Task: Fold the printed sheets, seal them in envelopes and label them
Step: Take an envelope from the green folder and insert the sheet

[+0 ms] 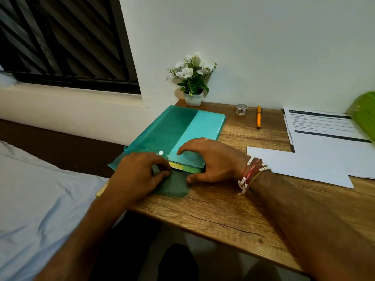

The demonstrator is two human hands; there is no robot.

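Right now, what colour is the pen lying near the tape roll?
The pen is orange-yellow with dark ends; the head view shows it.

At the right edge a green object (pixel 363 116) is cut off and smeared, too blurred to name; the printed sheets (pixel 320 126) beside it run out of frame, their lines of text too small to read; the blank white sheet (pixel 300 165) is likewise cropped. The pattern on the tape roll (pixel 241 109) cannot be made out. At the mouth of the teal snap folder (pixel 168 128) only a strip of a yellow-green stack (pixel 185 169) shows — the rest lies under the cover and the right hand (pixel 213 159); the left hand (pixel 140 173) curls over its own fingertips, so whether it pinches the flap (pixel 174 187) cannot be told; both forearms leave the bottom edge.
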